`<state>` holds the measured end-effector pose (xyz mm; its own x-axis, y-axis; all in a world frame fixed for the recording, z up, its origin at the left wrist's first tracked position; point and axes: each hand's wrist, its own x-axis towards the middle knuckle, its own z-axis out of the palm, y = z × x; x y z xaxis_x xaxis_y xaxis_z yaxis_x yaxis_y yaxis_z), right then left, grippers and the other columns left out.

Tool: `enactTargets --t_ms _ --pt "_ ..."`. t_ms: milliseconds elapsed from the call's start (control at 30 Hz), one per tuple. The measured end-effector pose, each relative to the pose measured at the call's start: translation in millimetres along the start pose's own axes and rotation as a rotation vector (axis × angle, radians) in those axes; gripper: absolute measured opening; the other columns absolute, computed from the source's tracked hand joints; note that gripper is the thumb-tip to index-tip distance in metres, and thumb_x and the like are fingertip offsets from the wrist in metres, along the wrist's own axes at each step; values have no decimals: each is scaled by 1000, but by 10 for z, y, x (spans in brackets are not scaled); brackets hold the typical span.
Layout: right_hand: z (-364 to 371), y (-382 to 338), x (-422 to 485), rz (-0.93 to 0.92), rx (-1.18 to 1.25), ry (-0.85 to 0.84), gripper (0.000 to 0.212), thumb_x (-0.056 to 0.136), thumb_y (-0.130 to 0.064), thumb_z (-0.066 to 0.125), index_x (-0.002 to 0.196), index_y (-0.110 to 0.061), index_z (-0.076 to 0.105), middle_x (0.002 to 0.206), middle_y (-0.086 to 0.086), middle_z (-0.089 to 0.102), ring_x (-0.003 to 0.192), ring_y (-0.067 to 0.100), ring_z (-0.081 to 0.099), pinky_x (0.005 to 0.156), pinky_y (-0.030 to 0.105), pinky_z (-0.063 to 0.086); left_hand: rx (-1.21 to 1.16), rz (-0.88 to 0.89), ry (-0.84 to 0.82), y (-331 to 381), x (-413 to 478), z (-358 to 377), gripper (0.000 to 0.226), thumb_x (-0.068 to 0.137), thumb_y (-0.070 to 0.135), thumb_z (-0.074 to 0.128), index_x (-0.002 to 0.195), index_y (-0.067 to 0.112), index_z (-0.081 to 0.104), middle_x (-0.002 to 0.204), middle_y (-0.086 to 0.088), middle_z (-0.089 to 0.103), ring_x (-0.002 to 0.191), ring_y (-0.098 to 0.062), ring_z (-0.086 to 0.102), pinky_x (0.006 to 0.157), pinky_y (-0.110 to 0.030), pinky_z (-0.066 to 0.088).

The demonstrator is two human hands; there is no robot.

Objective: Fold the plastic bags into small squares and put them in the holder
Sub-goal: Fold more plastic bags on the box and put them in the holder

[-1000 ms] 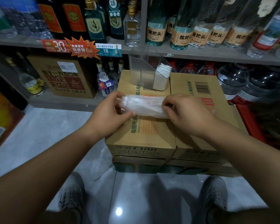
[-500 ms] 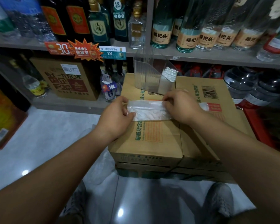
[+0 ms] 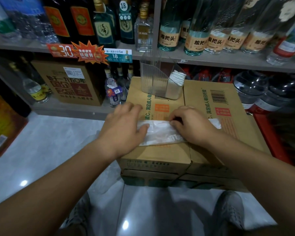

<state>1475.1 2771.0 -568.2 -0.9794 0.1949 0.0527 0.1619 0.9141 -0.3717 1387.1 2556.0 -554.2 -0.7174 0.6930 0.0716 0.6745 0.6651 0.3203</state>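
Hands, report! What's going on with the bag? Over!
Left hand flat on the plastic bag, right hand pinching its far edge. Bag a long strip on the cardboard box, not square yet. Nothing between it and the holder.

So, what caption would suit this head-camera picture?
Left hand presses a folded plastic bag onto cardboard boxes while the right hand pinches its edge; a clear holder stands behind.

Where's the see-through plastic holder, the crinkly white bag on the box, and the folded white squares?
Clear ribbed plastic holder [image 3: 152, 79], head view, on its ribbed side wall.
Translucent white plastic bag [image 3: 160, 132], head view, on its uncovered middle.
Folded white bag squares [image 3: 178, 77], head view, on their top edges.
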Motion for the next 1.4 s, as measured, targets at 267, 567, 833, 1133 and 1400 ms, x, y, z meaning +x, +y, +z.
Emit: enactTargets --t_ms 267,567,833,1133,1400 --pt "35 -398 -322 -12 -88 81 43 101 -27 44 142 -18 51 150 6 46 142 26 34 118 34 21 96 127 -283 47 -139 392 72 105 55 17 162 18 -4 170 -2 -10 155 -12 -16 125 -41 -11" --pt "269 -238 -763 -12 -261 -297 89 83 -64 -14 160 -19 -12 165 4 -26 149 19 -31 121 36 -19 171 120 -330 22 -126 430 89 87 67 -7 161 18 -10 168 1 -20 152 -10 -24 124 -41 -17" --pt "110 -59 -867 -20 -222 -199 82 91 -66 9 160 -23 17 169 7 -5 155 24 -13 125 41 -6 167 99 -377 39 -101 372 73 105 57 18 161 22 -12 167 4 -24 151 -9 -25 124 -43 -14" --pt "75 -13 -730 -247 -171 -5 27 91 -42 52 100 -24 70 105 -5 60 101 22 53 84 43 47 -165 91 -189 -2 -86 348 82 85 63 39 159 33 19 167 9 17 151 -7 7 122 -36 0" --pt "115 76 -619 -243 -142 15 13 91 -30 58 94 -23 69 97 -5 61 92 21 55 81 41 49 -99 347 -20 7 -157 316 48 81 71 51 108 36 67 105 17 54 106 -5 43 89 -29 29"
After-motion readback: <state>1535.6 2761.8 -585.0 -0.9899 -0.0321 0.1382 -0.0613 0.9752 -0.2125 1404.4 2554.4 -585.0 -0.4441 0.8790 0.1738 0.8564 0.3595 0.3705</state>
